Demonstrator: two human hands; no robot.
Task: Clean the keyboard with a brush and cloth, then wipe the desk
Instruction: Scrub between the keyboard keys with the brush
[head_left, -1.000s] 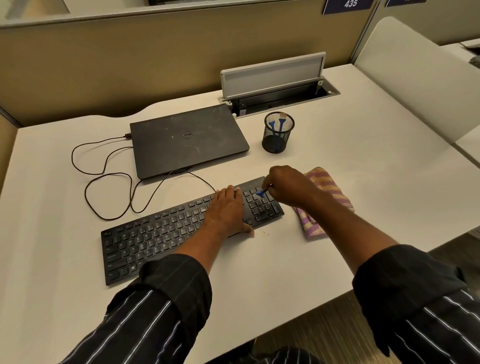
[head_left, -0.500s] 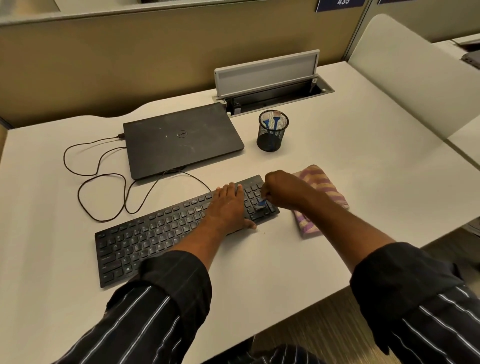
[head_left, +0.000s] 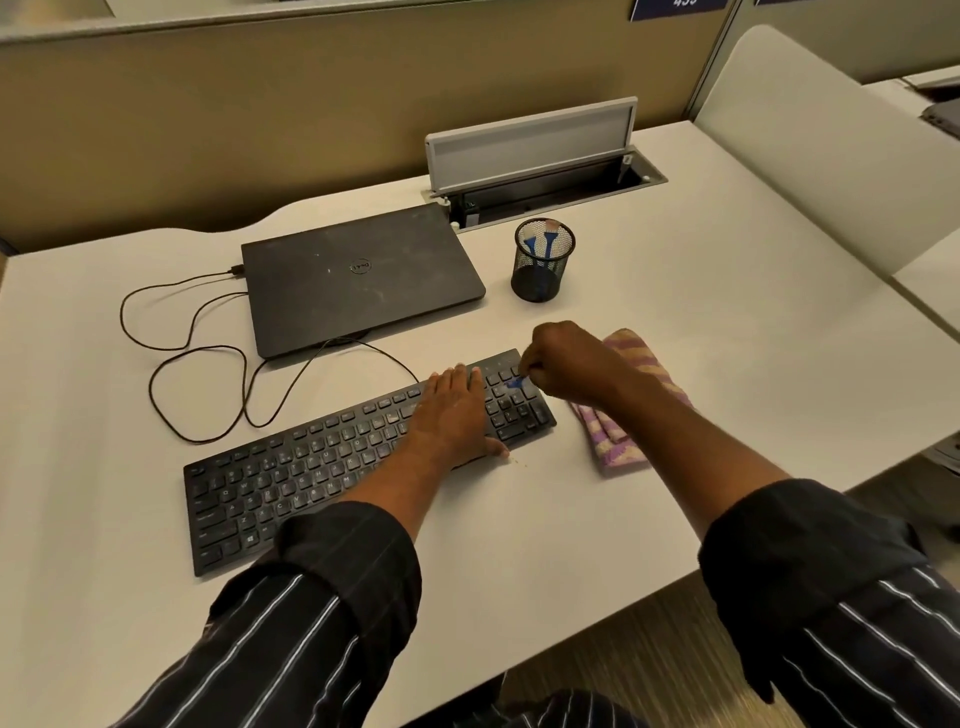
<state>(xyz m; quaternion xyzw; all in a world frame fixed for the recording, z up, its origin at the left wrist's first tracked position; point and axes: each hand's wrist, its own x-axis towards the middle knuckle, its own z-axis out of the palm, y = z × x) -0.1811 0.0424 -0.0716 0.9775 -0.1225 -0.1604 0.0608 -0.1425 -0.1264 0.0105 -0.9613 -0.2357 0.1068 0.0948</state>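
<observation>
Keyboard (head_left: 311, 467) cleaning is at the brushing stage. The right hand (head_left: 571, 364) has a narrow grip, its curled fingers pinching a small blue brush (head_left: 514, 383) whose tip sits on the upper rows of the number pad at the keyboard's right end. Half a second ago the brush was lower on that pad, nearer the front edge, so the stroke has come back up. I judge the pad is being swept back and forth, with the wiping yet to come. The left hand (head_left: 457, 410) lies flat with straight fingers just left of the pad, pressing the keyboard down as before. A few crumbs (head_left: 519, 460) lie on the table (head_left: 727, 322) by its thumb. The striped cloth (head_left: 615, 441) waits folded just right of the keyboard, partly under the right forearm. Further back stand a mesh cup (head_left: 543, 260) holding more blue tools and a closed laptop (head_left: 358, 275).
</observation>
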